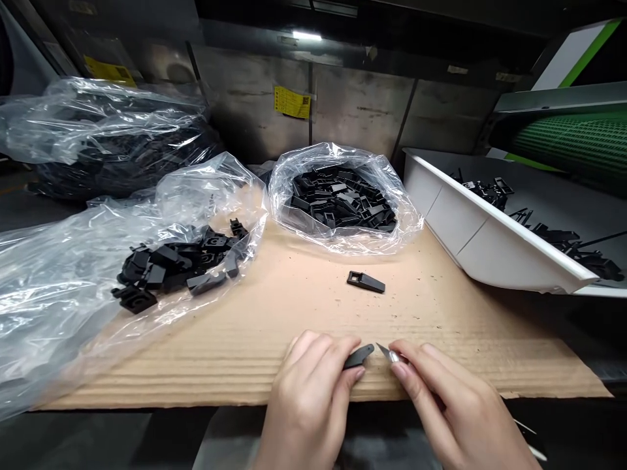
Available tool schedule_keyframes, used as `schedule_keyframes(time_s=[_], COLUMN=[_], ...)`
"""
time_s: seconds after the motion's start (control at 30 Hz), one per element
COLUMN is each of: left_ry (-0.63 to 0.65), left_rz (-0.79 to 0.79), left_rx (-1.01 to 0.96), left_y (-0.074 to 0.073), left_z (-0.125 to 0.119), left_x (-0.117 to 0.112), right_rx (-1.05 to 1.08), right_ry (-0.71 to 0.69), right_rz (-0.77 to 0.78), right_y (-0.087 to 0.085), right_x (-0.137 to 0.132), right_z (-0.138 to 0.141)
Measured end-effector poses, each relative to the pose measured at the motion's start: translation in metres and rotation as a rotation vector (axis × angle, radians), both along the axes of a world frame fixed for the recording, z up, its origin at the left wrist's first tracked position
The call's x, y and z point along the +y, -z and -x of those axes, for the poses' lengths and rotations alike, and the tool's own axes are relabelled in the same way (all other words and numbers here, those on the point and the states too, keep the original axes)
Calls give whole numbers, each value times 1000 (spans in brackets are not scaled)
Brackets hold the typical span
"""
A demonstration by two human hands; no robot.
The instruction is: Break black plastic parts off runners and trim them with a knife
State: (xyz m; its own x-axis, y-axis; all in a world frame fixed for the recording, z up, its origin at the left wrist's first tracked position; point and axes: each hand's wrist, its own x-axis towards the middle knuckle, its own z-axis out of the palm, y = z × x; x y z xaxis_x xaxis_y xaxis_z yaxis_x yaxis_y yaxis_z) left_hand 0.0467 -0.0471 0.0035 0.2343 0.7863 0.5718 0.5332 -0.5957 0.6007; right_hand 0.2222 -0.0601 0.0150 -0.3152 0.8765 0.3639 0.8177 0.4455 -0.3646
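Between the thumb and fingers of my left hand (313, 385) is a small black plastic part (360, 356), its narrow end sticking out to the right. My right hand (445, 398) is closed on a craft knife (390, 354), with the pointed blade aimed at the part's tip. A small gap shows between blade and part. Most of the knife's handle is hidden by my fingers. Farther back on the cardboard (294, 313) lies another black plastic part (366, 282), long and tapered with a square opening at one end.
An open clear bag (343, 245) of black parts stands at the back middle. Another plastic bag (98, 261) with black parts spreads across the left, a fuller bag (122, 124) behind it. A white bin (455, 228) with black parts is at right, beside a green mesh roller (573, 140).
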Motion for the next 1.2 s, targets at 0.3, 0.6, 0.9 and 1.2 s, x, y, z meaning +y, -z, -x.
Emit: schedule_keyframes(time_s=[0.3,0.6,0.9,1.2], left_ry=[-11,-12,6,23], left_rz=[-20,-29,-31,-63], left_rx=[65,68,91,67], left_y=[2,3,4,5], left_z=[1,0,2,2], left_x=[-3,-2,-3,-3], right_rx=[-38,-29,-71,-184], right_ry=[56,39,-4,187], right_rz=[87,143,221,23], right_y=[-4,-9,-13,-7], right_x=[0,2,6,17], right_z=[9,8,5,4])
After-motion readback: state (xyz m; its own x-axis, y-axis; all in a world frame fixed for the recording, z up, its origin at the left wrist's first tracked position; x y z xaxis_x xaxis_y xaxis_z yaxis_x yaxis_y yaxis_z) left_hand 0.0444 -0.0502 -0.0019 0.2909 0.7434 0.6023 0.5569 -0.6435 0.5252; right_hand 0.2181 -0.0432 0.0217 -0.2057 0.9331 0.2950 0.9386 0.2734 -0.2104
